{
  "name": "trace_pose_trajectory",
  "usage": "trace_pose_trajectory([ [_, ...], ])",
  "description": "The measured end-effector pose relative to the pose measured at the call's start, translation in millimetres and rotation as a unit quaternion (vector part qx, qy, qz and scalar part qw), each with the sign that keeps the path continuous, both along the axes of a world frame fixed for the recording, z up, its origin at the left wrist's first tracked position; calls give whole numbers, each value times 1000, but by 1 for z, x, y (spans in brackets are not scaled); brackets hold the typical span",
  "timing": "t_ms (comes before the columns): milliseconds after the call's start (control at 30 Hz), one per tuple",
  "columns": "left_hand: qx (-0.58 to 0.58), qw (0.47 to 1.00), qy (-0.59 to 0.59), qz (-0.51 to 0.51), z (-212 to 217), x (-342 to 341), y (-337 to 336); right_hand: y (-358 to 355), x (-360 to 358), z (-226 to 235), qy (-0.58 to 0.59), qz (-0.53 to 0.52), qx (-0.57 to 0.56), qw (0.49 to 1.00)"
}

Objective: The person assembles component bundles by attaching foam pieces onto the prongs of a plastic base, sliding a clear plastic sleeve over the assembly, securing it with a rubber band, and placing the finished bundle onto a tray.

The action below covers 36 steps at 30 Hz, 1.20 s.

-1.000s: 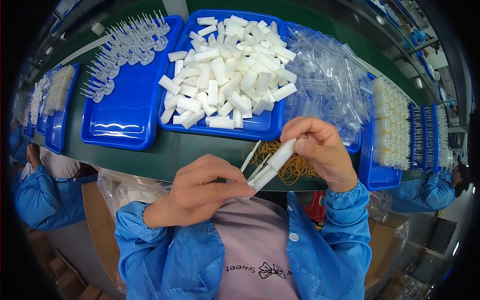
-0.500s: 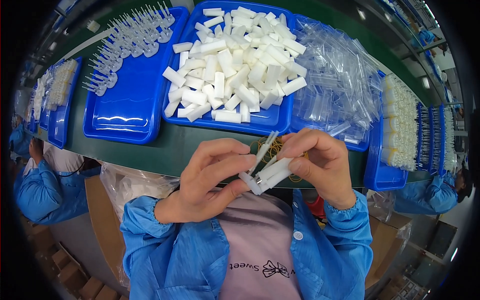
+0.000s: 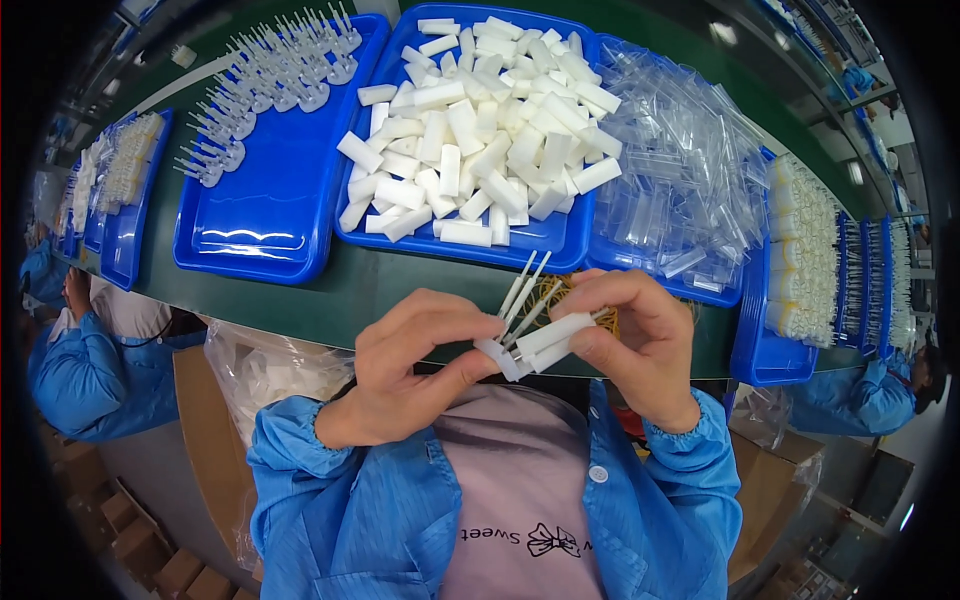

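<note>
My left hand (image 3: 425, 355) pinches a translucent plastic base (image 3: 497, 354) between thumb and fingers, in front of my chest. Several thin pale prongs (image 3: 522, 298) rise from that base, pointing up and slightly right. My right hand (image 3: 640, 335) grips white foam blocks (image 3: 555, 336) between thumb and index finger. These blocks lie beside the bare prongs, their left ends against the base. Whether every block is threaded on a prong cannot be made out. Behind the hands lies a bundle of yellowish rubber bands (image 3: 548, 300), partly covered by my right fingers.
Ahead, a blue tray (image 3: 345, 235) is heaped with white foam blocks. To its left, another blue tray (image 3: 245, 225) bears pronged plastic bases. Clear plastic sleeves (image 3: 670, 160) fill a tray at right, beside stacked finished-looking pieces (image 3: 800, 250). Co-workers in blue sleeves (image 3: 95, 385) sit at both sides.
The bare prongs stand more upright and farther apart from each other. My right hand has turned the foam blocks slightly. The trays appear shifted a little right and down.
</note>
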<state>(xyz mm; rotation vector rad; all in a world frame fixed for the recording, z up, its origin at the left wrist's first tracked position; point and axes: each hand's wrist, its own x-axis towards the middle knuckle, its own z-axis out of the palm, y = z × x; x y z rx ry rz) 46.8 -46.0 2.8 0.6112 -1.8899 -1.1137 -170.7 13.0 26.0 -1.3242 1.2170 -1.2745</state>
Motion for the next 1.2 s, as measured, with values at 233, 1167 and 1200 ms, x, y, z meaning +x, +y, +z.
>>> trace_pose_trajectory([
  [233,42,999,-3,-32,-1,3,-2,-9,-11,-4,88,75,-27,993],
  [1167,21,999,-7,37,-12,6,-7,-74,-26,-26,510,-77,-215,829],
  [1200,-7,999,-17,49,-10,6,-6,-71,-26,-17,412,-73,-156,895],
])
